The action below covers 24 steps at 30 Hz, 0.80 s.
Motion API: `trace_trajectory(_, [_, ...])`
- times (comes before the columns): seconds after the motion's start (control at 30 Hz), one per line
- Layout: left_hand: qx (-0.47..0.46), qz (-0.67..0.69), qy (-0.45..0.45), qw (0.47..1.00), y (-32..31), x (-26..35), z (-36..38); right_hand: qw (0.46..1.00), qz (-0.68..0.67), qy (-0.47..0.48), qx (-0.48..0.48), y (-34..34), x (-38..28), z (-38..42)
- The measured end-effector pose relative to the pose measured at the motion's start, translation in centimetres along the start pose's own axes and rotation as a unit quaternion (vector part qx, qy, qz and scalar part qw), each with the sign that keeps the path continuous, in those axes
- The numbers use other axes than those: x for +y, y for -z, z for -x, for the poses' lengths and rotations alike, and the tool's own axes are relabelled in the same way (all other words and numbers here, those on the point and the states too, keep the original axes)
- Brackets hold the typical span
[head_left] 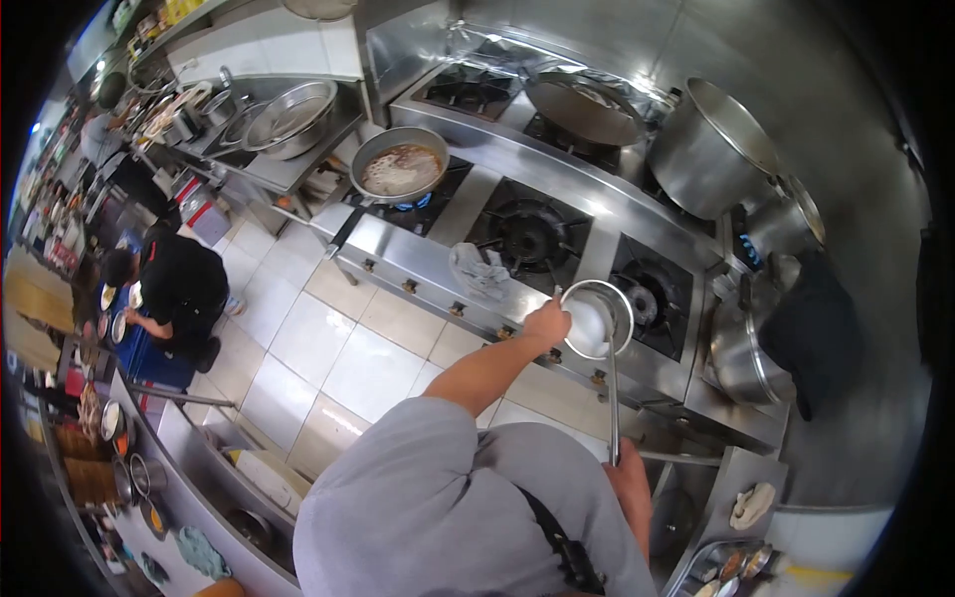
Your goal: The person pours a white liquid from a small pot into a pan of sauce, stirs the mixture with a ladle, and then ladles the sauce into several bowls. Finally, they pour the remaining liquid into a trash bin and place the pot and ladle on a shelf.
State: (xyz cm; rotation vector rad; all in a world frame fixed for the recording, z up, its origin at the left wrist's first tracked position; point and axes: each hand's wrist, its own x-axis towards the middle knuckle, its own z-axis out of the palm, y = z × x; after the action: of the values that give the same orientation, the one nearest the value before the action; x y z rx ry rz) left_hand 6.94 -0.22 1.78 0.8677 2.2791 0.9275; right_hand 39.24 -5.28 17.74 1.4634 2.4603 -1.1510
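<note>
My left hand (547, 325) grips the rim of a small round metal pot (629, 316) with something white inside. The pot is held over the front edge of the stove, close to a front burner (642, 297). My right hand (630, 483), lower in the view and near my body, is closed around a long-handled metal utensil (613, 408). Its straight shaft runs up across the pot's near rim, and its far end is hard to make out against the white. A crumpled clear plastic bag (479, 272) lies on the stove edge left of the pot.
A frying pan (400, 164) with reddish liquid and pale foam sits over a blue flame, its handle sticking out past the stove front. A wok (585, 107) and a tall stockpot (711, 149) stand behind. A person (179, 289) in black crouches at left.
</note>
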Motion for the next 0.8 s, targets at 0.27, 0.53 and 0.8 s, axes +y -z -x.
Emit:
trace_trajectory(0.27, [-0.024,-0.016,0.007,1.0,0.6,0.7,0.3,0.999,0.013,-0.037,-0.006,0.6,-1.8,0.7])
trace_trajectory(0.53, [-0.02,-0.017,0.007,1.0,0.2,0.2,0.1,0.999,-0.004,-0.039,-0.013,0.8,-1.9,0.9])
trace_trajectory(0.8, [-0.039,-0.019,0.022,0.999,0.4,0.3,-0.4,0.999,-0.015,-0.035,-0.019,0.1,-0.4,0.5])
